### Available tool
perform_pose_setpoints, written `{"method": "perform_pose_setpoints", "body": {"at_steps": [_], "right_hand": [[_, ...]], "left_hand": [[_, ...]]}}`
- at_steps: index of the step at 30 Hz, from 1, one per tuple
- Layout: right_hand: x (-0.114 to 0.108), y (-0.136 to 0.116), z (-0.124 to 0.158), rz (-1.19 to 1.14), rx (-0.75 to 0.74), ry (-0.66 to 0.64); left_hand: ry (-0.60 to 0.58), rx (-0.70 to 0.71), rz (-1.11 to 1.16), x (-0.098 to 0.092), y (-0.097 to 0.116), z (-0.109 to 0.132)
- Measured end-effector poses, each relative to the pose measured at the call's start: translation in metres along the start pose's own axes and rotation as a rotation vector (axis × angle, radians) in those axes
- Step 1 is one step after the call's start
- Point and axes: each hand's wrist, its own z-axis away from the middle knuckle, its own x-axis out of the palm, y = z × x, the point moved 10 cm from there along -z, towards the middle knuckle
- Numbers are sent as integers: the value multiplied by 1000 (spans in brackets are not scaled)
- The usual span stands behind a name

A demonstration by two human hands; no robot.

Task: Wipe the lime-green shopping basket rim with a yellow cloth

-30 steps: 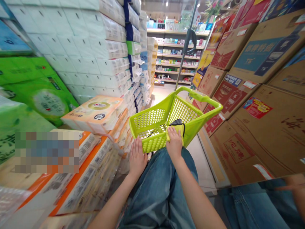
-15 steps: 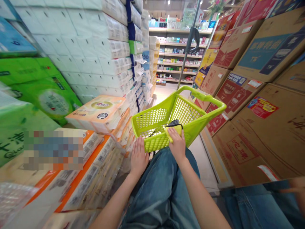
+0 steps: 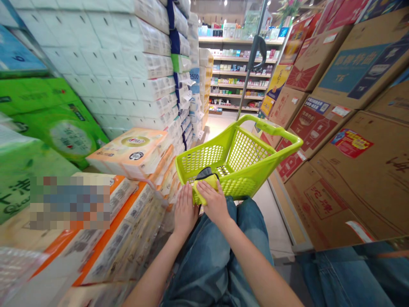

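A lime-green shopping basket [image 3: 247, 187] with lattice walls and a raised handle loop stands in front of my knees. My left hand [image 3: 185, 213] is at its near left corner, fingers together against the rim; the thumb side is partly hidden. My right hand [image 3: 216, 204] presses a yellow and grey cleaning cloth [image 3: 204, 175] over the near rim, close beside my left hand. The cloth's grey side folds up above my fingers, inside the basket. The palm side of my right hand is out of sight.
Packs of tissue paper [image 3: 128, 149] are stacked along the left. Cardboard cartons [image 3: 351, 179] form a wall on the right. A grey pole [image 3: 247, 85] rises behind the basket, with stocked shelves [image 3: 239, 72] farther back. A person's denim-clad leg [image 3: 345, 273] is at lower right.
My right hand has slid left along the near rim with the cloth, coming up beside my left hand. The left hand and the basket have stayed nearly still.
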Motion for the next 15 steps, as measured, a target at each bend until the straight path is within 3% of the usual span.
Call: {"method": "perform_pose_setpoints", "body": {"at_steps": [5, 7, 13, 15], "right_hand": [[-62, 87, 10, 106, 159, 128], [-76, 109, 12, 143, 187, 154], [-77, 115, 7, 162, 135, 158], [-76, 114, 7, 162, 136, 164]], "left_hand": [[9, -8, -7, -3, 3, -2], [11, -7, -11, -4, 2, -2], [39, -146, -50, -13, 8, -16], [23, -142, -30, -8, 28, -30]]}}
